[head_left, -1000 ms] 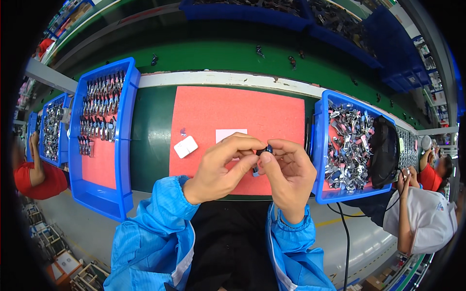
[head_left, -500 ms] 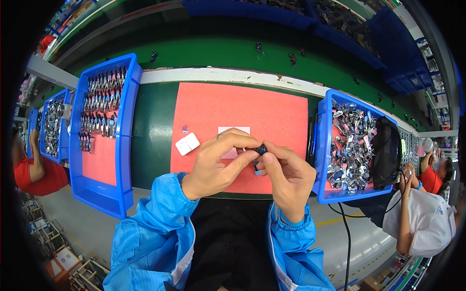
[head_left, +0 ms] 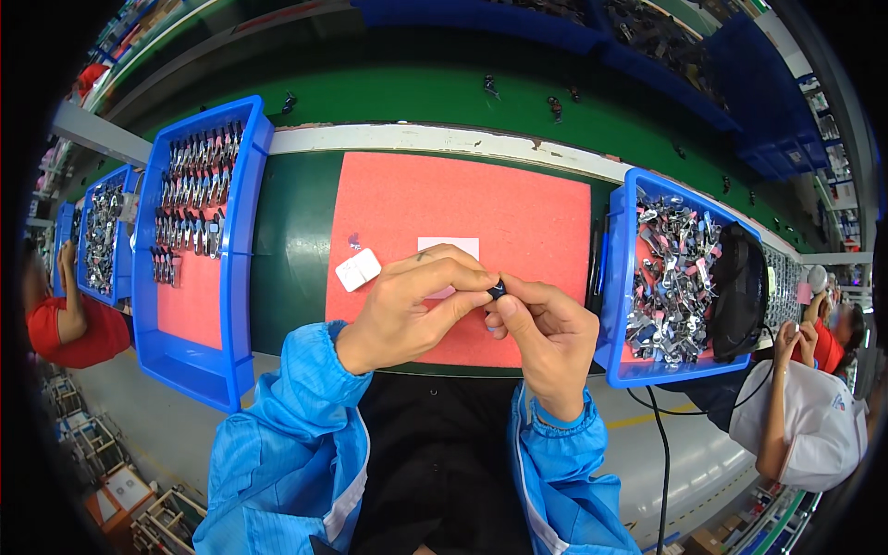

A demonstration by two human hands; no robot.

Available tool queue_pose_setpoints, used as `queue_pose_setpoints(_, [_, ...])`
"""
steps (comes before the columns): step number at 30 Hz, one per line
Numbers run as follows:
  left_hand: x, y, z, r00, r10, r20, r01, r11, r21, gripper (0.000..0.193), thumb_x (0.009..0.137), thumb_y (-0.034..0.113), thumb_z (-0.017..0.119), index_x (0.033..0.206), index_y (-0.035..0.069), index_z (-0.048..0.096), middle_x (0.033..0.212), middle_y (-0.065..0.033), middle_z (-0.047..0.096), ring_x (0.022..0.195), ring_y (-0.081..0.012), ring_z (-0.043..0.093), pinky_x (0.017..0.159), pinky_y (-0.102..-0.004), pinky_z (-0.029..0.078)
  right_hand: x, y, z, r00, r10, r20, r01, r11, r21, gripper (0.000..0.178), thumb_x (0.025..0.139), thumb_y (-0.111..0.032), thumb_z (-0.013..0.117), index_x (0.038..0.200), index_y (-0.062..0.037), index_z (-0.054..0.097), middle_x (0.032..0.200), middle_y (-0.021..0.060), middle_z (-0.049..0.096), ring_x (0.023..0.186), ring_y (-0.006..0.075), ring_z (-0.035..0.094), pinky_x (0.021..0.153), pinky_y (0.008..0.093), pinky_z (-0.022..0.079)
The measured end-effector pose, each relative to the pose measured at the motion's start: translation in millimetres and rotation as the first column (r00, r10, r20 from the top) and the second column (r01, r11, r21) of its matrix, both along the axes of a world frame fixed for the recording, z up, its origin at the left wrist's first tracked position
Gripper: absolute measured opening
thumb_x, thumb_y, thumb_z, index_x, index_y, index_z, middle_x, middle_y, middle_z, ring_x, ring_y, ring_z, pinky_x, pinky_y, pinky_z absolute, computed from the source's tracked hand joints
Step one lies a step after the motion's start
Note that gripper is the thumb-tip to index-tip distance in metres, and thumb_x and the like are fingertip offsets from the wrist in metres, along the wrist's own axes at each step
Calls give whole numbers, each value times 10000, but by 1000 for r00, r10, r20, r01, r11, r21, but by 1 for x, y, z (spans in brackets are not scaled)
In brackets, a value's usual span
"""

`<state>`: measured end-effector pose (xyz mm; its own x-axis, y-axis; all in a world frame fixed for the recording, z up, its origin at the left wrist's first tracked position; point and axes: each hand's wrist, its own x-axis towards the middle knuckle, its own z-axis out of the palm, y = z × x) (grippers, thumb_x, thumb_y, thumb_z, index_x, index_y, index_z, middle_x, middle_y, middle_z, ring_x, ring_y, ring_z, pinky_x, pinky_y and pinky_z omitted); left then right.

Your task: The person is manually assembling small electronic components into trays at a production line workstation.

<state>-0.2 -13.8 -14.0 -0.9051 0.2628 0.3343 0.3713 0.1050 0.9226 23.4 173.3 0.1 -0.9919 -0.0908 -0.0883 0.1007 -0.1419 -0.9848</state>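
Observation:
Over the middle of a pink foam mat (head_left: 462, 194), both my hands meet at a small dark piece (head_left: 498, 289) whose kind I cannot make out. My left hand (head_left: 416, 301) pinches it from the left between thumb and fingertips. From the right, thumb and forefinger of my right hand (head_left: 553, 338) close on it too, the other fingers curled in. Fingertips cover most of the piece. Behind my left hand, a white and pink card (head_left: 453, 247) lies on the mat, partly hidden. A small white square case (head_left: 358, 270) rests to the left, beside a little purple scrap (head_left: 354, 240).
At left, a blue tray (head_left: 238, 314) holds rows of small metal clip-like parts. A blue bin (head_left: 606, 333) at right carries a jumbled heap of similar parts, with a black pouch (head_left: 740, 291) over its edge. A white ledge (head_left: 416, 139) borders the green table. People sit at both sides.
The bluish bit that showed beneath the dark piece is out of sight now. My fingers have shifted slightly around the piece; both hands still hold it in nearly the same place.

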Motion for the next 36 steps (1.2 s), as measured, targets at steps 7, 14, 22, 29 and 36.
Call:
queue_pose_setpoints(7, [8, 2, -9, 991, 35, 132, -31, 999, -27, 153, 896, -17, 729, 1047, -34, 715, 1004, -142, 723, 918, -223, 717, 795, -316, 568, 2, -4, -18, 996, 16, 82, -16, 1000, 3, 214, 985, -2, 652, 1183, 75, 682, 931, 129, 736, 797, 150, 694, 696, 257, 557])
queue_pose_setpoints(14, [25, -7, -15, 962, 101, 252, -114, 993, 36, 152, 917, -2, 704, 1065, -34, 696, 970, -122, 712, 880, -202, 704, 789, -315, 560, 8, -7, -35, 983, 138, 121, -135, 990, -32, 265, 990, -34, 659, 1240, 53, 666, 990, 102, 735, 843, 122, 674, 740, 251, 545])
queue_pose_setpoints(22, [32, -74, -24, 928, 363, -81, -360, 826, -434, 205, 839, -45, 736, 1038, -8, 701, 959, -106, 696, 863, -224, 671, 766, -331, 546, 7, 6, -25, 994, 71, 79, -83, 985, 154, 267, 1004, -110, 640, 1220, 42, 675, 973, 107, 741, 822, 132, 667, 722, 263, 516])
queue_pose_setpoints(29, [33, -90, -37, 870, 213, -445, -473, 615, -631, 210, 796, -42, 732, 997, 8, 696, 977, -100, 668, 854, -294, 646, 739, -395, 547, 9, 36, -22, 995, -9, 102, -20, 959, 284, 265, 1007, -135, 639, 1202, 39, 683, 962, 108, 743, 810, 128, 659, 714, 252, 500])
queue_pose_setpoints(36, [36, -90, -37, 874, 264, -407, -476, 630, -614, 201, 796, -56, 726, 986, -1, 690, 977, -100, 661, 873, -290, 642, 747, -388, 547, 11, 40, -27, 994, -38, 103, 5, 953, 303, 261, 1010, -143, 637, 1193, 36, 687, 953, 107, 743, 805, 126, 657, 709, 253, 495])
